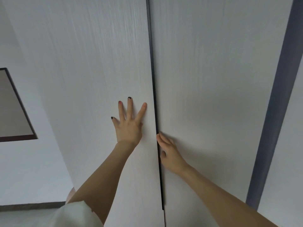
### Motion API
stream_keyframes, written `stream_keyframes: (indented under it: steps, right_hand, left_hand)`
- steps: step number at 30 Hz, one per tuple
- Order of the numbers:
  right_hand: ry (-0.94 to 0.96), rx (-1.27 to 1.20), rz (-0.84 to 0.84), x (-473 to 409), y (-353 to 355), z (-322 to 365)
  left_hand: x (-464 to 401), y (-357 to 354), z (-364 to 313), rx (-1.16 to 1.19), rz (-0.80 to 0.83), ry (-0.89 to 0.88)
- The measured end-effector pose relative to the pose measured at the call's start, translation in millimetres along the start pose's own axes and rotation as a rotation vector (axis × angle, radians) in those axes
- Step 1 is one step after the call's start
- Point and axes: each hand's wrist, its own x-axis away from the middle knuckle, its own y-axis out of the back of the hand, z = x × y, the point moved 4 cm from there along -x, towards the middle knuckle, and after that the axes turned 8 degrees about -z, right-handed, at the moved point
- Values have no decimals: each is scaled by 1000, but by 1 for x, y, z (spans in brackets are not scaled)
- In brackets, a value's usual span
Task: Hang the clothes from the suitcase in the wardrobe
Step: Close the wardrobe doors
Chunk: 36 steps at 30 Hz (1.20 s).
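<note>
At the dark centre seam of the closed pale wood-grain wardrobe doors (101,66), left hand (128,126) presses flat, right hand (170,154) hooks its fingertips into the edge; no clothes visible, hanging not begun.

We face two pale wardrobe doors, the left door (91,66) and the right door (213,66), which block all reach into the wardrobe. Between them runs a narrow dark gap (155,95), too thin for a hand; our right hand (170,153) has fingertips at its edge. Our left hand (128,123) lies flat on the left door.
</note>
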Motion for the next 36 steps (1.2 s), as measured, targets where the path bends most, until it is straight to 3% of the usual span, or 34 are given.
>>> stream_keyframes:
  steps: [4, 8, 14, 17, 21, 24, 26, 28, 30, 36]
  right_hand:
    - [52, 54, -27, -7, 12, 2]
    - [242, 410, -171, -6, 20, 7]
    - [165, 780, 48, -15, 18, -1]
    - [132, 842, 38, -13, 19, 2]
    - [101, 825, 53, -12, 19, 7]
    - [64, 679, 18, -6, 20, 11]
    - [80, 615, -38, 7, 10, 9]
    - [73, 494, 21, 31, -12, 4]
    - [66, 360, 111, 67, -47, 9]
    - [-42, 131, 641, 182, -169, 26]
  left_hand:
    - [-4, -5, -3, 26, 29, 18]
    - [-5, -9, -3, 18, 30, 19]
    - [-5, -12, -3, 1, 29, 26]
    - [-6, -14, -2, -4, 33, 24]
    - [-6, -8, -4, 11, 56, 23]
    - [13, -9, -4, 70, 102, 42]
    - [45, -15, 4, 107, 155, 103]
    - [92, -25, 20, 132, 223, 204]
    - [149, -33, 41, 145, 294, 335]
    - [328, -35, 110, 97, 497, 706]
